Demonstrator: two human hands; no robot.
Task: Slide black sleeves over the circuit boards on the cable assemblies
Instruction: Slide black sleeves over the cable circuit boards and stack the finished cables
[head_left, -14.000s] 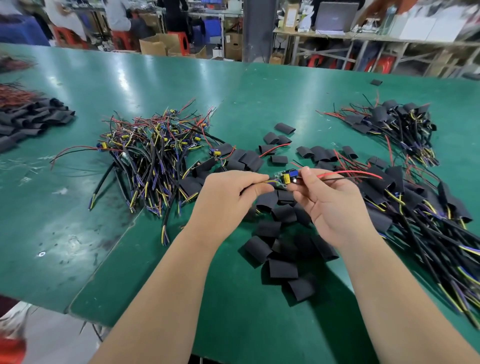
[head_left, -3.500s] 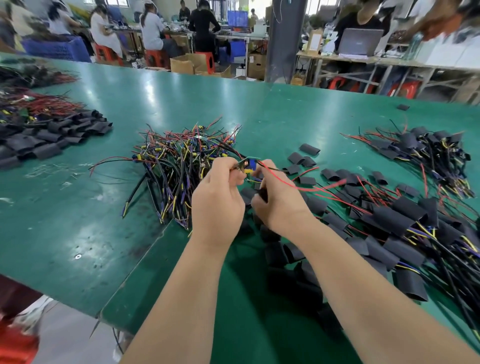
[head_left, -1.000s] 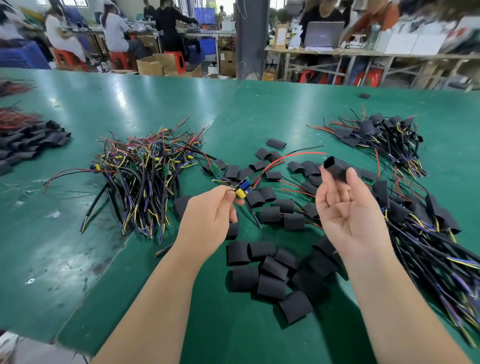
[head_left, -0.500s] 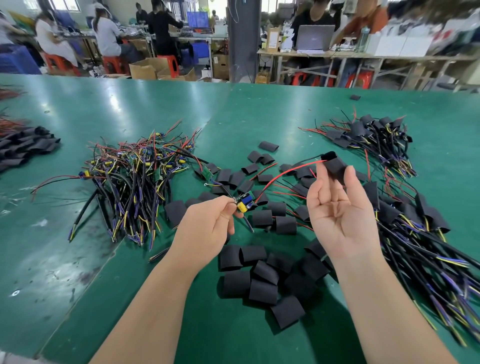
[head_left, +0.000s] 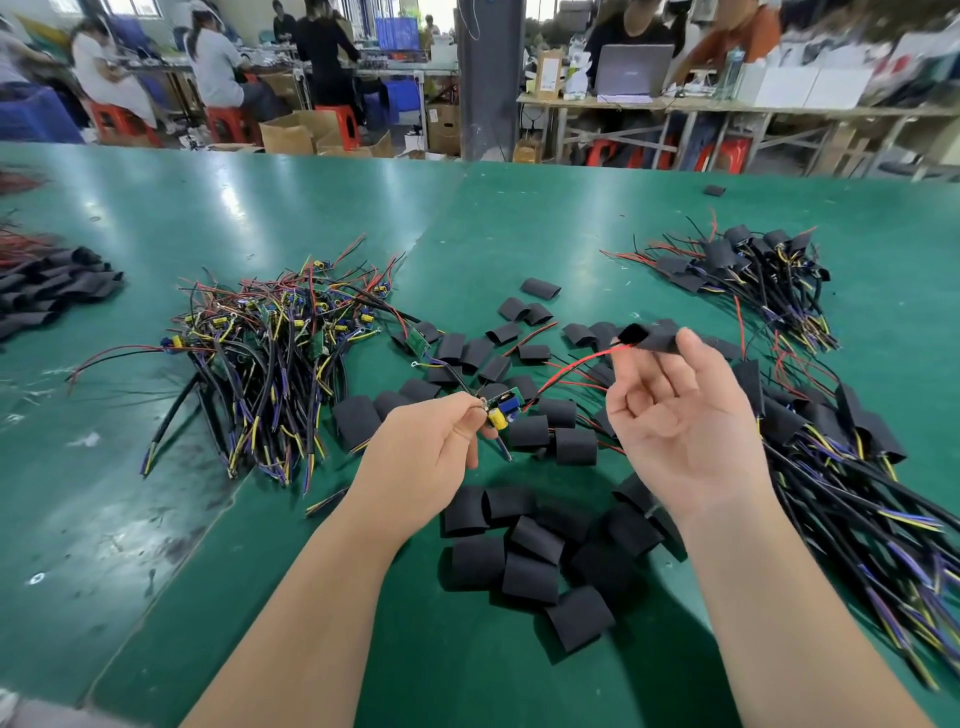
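Green table (head_left: 467, 234) — left hand (head_left: 421, 457) pinches circuit board (head_left: 504, 408); right hand (head_left: 680, 431) pinches black sleeve (head_left: 649, 338).

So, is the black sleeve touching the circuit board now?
Apart. The head view shows the right hand pinching the sleeve away from the board in the left hand; bare red wire spans the gap.

Table top (head_left: 467, 218): green, smooth, glossy sheen, dull scuffed patches. Sleeve (head_left: 652, 338): black, matt, soft-looking tubing. Wires (head_left: 270, 353): shiny plastic insulation. Circuit board (head_left: 506, 401): green, slight gloss. Boxes (head_left: 296, 132): brown matt cardboard.
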